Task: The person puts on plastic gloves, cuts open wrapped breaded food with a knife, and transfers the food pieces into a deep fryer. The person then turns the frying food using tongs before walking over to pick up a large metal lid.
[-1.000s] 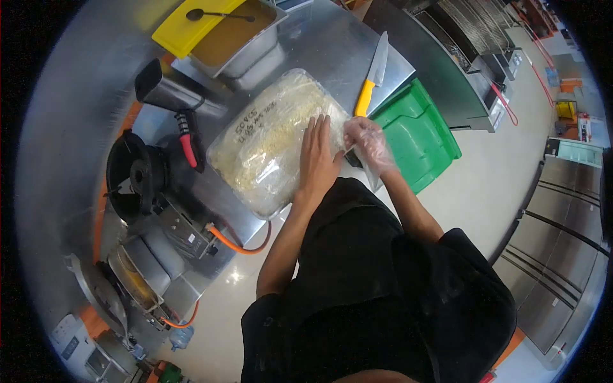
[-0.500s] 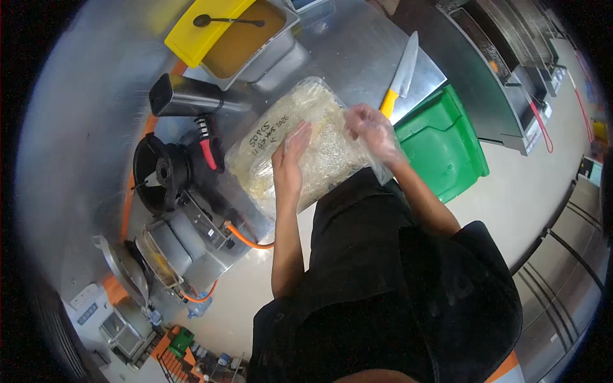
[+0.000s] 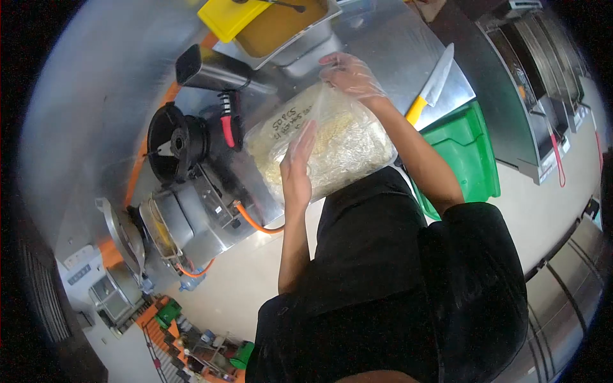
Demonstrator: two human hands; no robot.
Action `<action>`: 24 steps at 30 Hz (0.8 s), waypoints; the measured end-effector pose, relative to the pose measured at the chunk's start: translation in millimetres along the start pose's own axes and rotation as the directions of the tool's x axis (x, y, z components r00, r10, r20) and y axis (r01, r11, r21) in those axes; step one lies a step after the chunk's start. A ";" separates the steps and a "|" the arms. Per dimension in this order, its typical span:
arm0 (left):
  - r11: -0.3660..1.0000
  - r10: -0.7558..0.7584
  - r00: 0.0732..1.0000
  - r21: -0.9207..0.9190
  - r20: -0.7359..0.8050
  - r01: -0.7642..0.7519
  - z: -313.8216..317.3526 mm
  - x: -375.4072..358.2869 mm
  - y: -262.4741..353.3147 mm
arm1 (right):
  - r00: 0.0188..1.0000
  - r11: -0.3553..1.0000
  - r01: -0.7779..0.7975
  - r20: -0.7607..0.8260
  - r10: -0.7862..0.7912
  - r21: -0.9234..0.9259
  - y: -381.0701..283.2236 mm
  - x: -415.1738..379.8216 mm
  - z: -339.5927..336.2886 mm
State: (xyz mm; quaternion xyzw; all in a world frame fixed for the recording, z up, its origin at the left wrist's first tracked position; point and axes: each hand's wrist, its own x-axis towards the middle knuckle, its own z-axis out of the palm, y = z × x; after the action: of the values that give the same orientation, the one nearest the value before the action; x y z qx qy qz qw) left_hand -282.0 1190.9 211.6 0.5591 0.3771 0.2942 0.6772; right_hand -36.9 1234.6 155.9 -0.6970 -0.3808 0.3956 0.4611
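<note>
Clear plastic bag (image 3: pixel 332 143) of pale shredded food, handwritten label on top, lies on the steel surface (image 3: pixel 377 45) at its near edge. Left hand (image 3: pixel 297 167) rests flat and open on the bag. Gloved right hand (image 3: pixel 350 73) pinches the bag's far edge. Yellow-handled knife (image 3: pixel 431 89) lies just beside, right.

A black short-sleeved top covers the torso; the right hand (image 3: pixel 350 75) wears a thin clear plastic glove (crinkled), the left hand (image 3: pixel 297 167) is bare.
</note>
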 end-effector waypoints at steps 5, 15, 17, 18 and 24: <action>0.898 0.008 0.979 -0.429 -0.206 -0.098 -32.7 -36.0 -14.2 | 0.940 0.891 0.342 0.111 -0.323 -0.297 -36.4 27.0 81.3; 0.357 -0.358 0.867 -0.909 -0.347 -0.216 -85.2 -114.8 -89.8 | 0.595 0.417 0.788 0.737 -0.321 -0.454 -32.5 13.5 263.1; 0.287 -0.408 0.855 -0.934 -0.320 -0.212 -90.1 -119.5 -95.9 | 0.708 0.581 0.662 0.649 -0.279 -0.473 -40.8 3.5 263.7; 0.272 -0.440 0.844 -0.941 -0.307 -0.201 -93.3 -120.7 -96.9 | 0.760 0.655 0.588 0.602 -0.246 -0.475 -46.7 0.7 261.5; 0.162 -0.480 0.856 -0.978 -0.194 -0.131 -127.1 -145.0 -121.4 | 0.681 0.463 0.730 0.585 -0.440 -0.503 -36.1 35.3 199.7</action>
State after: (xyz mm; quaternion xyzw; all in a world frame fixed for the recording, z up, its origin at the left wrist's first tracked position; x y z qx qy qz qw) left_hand -470.3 1115.6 107.7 -0.1422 0.3157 0.5054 0.7904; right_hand -209.2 1344.6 130.6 -0.5482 -0.8007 0.1553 0.1851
